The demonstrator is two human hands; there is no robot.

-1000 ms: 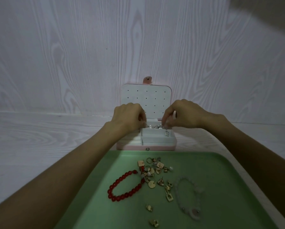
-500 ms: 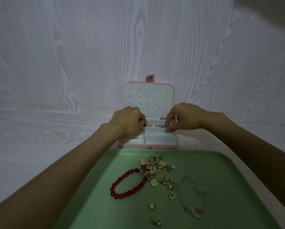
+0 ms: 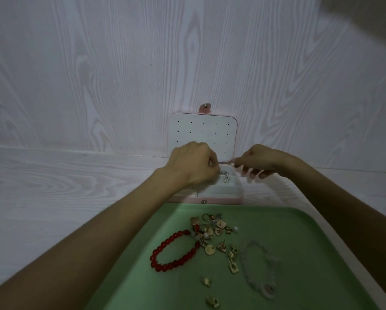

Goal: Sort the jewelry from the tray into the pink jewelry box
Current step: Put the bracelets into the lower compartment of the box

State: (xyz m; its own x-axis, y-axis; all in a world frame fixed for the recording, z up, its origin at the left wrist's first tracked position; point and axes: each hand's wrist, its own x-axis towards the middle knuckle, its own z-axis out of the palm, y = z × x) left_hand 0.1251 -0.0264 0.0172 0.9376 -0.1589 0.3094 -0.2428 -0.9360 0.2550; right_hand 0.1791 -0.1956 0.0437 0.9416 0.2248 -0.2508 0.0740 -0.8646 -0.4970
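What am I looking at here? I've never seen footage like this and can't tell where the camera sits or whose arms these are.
There is no machine: the camera is worn on a person's head and looks forward and down, so the two bare arms reaching in from below are the wearer's own. The left hand has its fingers curled over the open pink jewelry box, above a small silvery piece in the box; whether it grips that piece is hidden. The right hand hovers beside the box, blurred, apparently holding nothing. In front lies a green tray with a red bead bracelet, a pale clear bracelet and a scatter of small gold pieces.
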